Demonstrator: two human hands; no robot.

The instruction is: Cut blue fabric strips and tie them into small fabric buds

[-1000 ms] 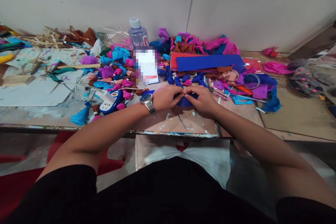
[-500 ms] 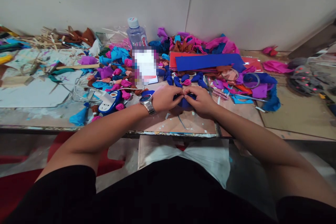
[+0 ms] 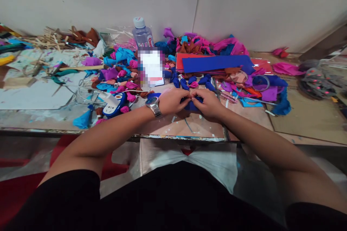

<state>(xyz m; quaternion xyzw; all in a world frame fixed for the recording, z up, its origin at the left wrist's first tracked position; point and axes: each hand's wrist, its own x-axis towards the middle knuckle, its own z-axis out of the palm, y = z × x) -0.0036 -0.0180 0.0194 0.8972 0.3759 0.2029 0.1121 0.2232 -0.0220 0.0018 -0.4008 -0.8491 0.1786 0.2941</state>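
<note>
Both my hands meet over the bench, pinching a piece of dark blue cloth or crepe-like paper between them. My left hand, with a metal-banded watch at its wrist, grips it with closed thumb and fingers. From the other side my right hand pinches the same blue piece, its fingertips almost touching the left ones. Fingers cover much of the piece, so its exact form is hidden. Just beyond lie several twisted dark blue bundles and a small pink one.
Behind the bundles is a stack of red and blue sheets. A clear bottle stands near a lit phone. A blue-and-white power strip sits to the left, scissors to the right. The bench edge runs in front of me.
My hands stay together on the blue piece, with only slight finger movement. The whole view has shifted a little; nothing else has visibly moved.
</note>
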